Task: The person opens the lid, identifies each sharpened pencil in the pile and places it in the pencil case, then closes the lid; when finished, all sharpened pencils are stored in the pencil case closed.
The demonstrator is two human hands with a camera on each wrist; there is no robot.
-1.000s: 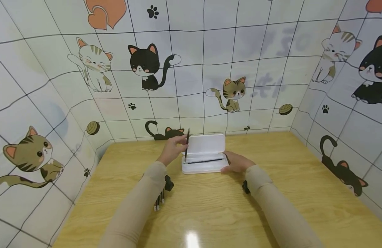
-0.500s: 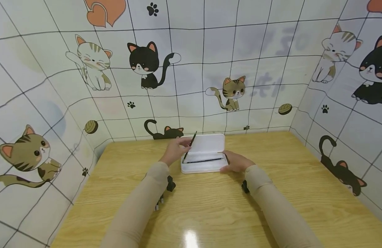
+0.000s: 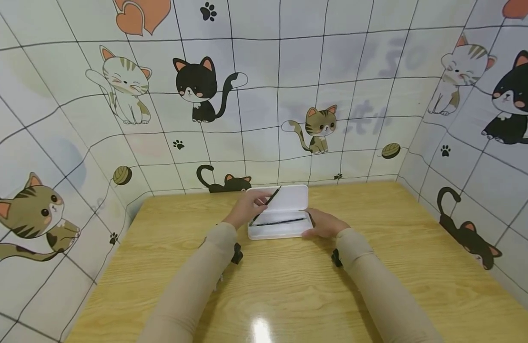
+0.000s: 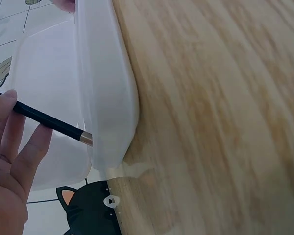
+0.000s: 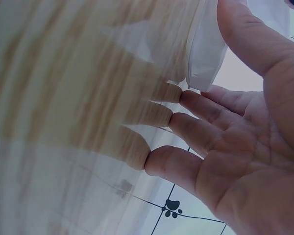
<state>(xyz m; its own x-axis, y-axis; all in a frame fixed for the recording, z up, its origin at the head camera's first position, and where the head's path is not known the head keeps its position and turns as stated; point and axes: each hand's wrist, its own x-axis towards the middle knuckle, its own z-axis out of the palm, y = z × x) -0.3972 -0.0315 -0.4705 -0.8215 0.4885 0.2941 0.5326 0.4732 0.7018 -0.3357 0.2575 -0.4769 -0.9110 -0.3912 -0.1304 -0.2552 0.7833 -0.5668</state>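
One white case (image 3: 278, 233) is counted; two thin black sticks (image 3: 281, 222) are distinguished at it; two hands are counted, one left hand (image 3: 247, 208) and one right hand (image 3: 326, 224); two sleeves (image 3: 386, 286) and two black wrist units (image 3: 237, 254) are counted; one desk (image 3: 289, 286) is shown; eight printed cats (image 3: 320, 128), five paw prints (image 5: 173, 204) and two yarn balls (image 3: 122, 175) are counted in the head view; small items (image 3: 221, 277) by the left sleeve are mostly hidden and cannot be counted.
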